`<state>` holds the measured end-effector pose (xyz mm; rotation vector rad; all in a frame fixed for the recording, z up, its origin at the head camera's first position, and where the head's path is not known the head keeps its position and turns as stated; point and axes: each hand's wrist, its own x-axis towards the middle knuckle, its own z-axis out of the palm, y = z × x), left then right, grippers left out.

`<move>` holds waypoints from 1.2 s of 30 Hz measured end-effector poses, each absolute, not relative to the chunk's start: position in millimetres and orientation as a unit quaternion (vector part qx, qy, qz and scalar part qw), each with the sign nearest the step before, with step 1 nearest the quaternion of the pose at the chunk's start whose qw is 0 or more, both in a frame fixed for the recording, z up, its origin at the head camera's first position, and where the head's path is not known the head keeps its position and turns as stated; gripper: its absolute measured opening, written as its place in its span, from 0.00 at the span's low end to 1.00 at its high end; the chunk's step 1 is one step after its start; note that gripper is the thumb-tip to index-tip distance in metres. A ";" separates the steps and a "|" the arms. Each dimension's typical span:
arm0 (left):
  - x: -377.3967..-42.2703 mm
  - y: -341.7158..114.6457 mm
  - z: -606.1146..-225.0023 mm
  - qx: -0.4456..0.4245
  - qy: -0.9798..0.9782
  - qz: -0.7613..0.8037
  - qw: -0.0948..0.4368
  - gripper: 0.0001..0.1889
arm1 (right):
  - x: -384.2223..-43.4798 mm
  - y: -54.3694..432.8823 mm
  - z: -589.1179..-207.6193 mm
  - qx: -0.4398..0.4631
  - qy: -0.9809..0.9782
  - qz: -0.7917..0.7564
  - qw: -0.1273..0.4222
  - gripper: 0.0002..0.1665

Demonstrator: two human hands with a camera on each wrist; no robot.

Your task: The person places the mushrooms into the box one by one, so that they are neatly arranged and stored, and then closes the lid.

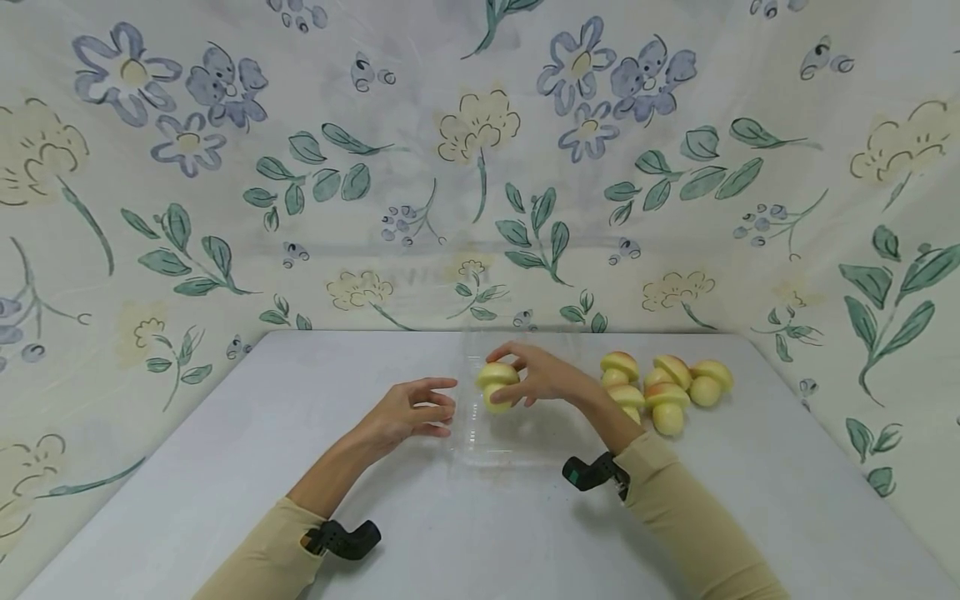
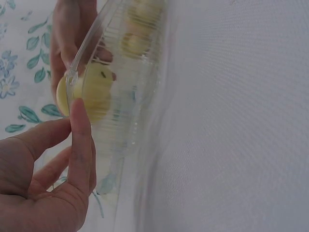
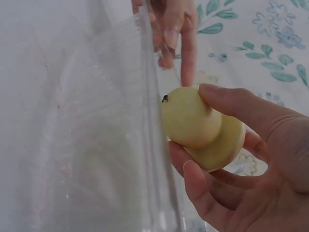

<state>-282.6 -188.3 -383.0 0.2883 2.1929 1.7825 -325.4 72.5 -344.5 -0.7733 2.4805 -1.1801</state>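
Observation:
A clear plastic container (image 1: pixel 491 458) stands on the table. Over its left part, my right hand (image 1: pixel 543 373) holds a yellow mushroom-shaped piece (image 1: pixel 497 375) between thumb and fingers. In the right wrist view the same mushroom-shaped piece (image 3: pixel 193 118) shows a small dark tip on its rounded end, close beside the container's rim (image 3: pixel 159 159). My left hand (image 1: pixel 416 408) is by the container's left side, its fingers loosely extended. In the left wrist view, the fingertips of the left hand (image 2: pixel 63 169) are at the clear rim; whether they press on it is hard to tell.
Several more yellow mushroom-shaped pieces (image 1: pixel 667 408), some with reddish caps, lie in a cluster right of the container. Behind the white table (image 1: pixel 337 358) hangs a floral cloth (image 1: pixel 420 183). A black wrist camera (image 1: pixel 348 540) sits on each sleeve.

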 end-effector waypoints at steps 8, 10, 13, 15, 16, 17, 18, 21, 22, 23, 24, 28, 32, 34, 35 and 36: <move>-282.8 -188.0 -382.2 0.103 0.763 0.621 0.149 0.30 | -323.5 58.6 -348.7 -0.250 0.863 -0.411 0.151 0.35; -282.9 -188.0 -382.1 0.103 0.763 0.620 0.149 0.30 | -323.7 56.1 -350.9 -0.245 0.865 -0.410 0.153 0.35; -282.9 -188.1 -381.9 0.106 0.765 0.617 0.150 0.30 | -324.1 52.4 -354.2 -0.235 0.867 -0.413 0.150 0.35; -282.6 -188.2 -381.7 0.108 0.765 0.617 0.150 0.30 | -323.5 49.4 -355.8 -0.232 0.867 -0.416 0.146 0.35; -282.6 -188.2 -381.6 0.108 0.765 0.617 0.151 0.30 | -323.1 47.9 -356.2 -0.231 0.867 -0.418 0.143 0.35; -282.5 -188.2 -381.6 0.109 0.764 0.618 0.151 0.30 | -322.6 46.5 -356.7 -0.230 0.867 -0.420 0.141 0.35; -282.4 -188.2 -381.5 0.109 0.762 0.620 0.151 0.30 | -322.0 45.1 -357.0 -0.229 0.866 -0.422 0.139 0.35; -282.4 -188.1 -381.6 0.109 0.759 0.624 0.152 0.30 | -319.7 41.9 -357.3 -0.223 0.867 -0.426 0.134 0.35; -282.5 -188.1 -381.7 0.110 0.757 0.625 0.152 0.30 | -319.2 41.4 -357.8 -0.220 0.867 -0.427 0.133 0.36; -282.6 -188.1 -381.9 0.110 0.757 0.626 0.152 0.30 | -318.8 41.0 -358.2 -0.216 0.867 -0.430 0.133 0.36; -282.8 -188.1 -382.1 0.109 0.756 0.627 0.152 0.30 | -318.6 40.6 -358.7 -0.213 0.866 -0.433 0.131 0.36; -283.4 -188.2 -383.0 0.107 0.757 0.626 0.151 0.30 | -319.3 41.0 -362.1 -0.208 0.862 -0.442 0.131 0.36; -283.2 -188.4 -383.2 0.103 0.760 0.624 0.150 0.30 | -319.6 42.2 -363.5 -0.205 0.860 -0.447 0.139 0.36; -283.0 -188.2 -383.3 0.101 0.761 0.623 0.149 0.30 | -319.6 42.9 -364.0 -0.202 0.859 -0.448 0.145 0.35; -282.9 -188.0 -383.3 0.100 0.762 0.623 0.149 0.30 | -319.4 43.2 -364.2 -0.200 0.859 -0.447 0.147 0.35; -282.9 -188.0 -383.2 0.100 0.763 0.621 0.148 0.30 | -319.5 43.7 -364.7 -0.199 0.860 -0.447 0.149 0.35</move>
